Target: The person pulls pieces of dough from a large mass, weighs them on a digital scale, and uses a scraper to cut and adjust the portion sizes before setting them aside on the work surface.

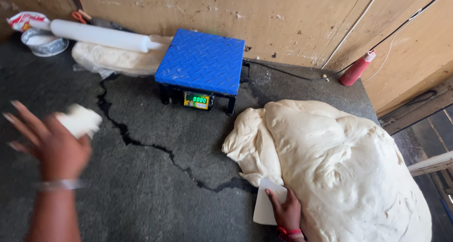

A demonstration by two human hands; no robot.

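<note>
Head view | step: portioning dough | left hand (49,143) blurred, fingers spread, dough piece (79,121) at fingertips | right hand (284,211) grips scraper (266,205) against dough mass (330,169) on tabletop (155,190) | next: judged another clean cut; scale (201,62) bare.

A blue metal weighing scale (200,62) sits top centre; a white plastic rolling pin (100,35) upper left; a red bottle (356,69) upper right.
</note>
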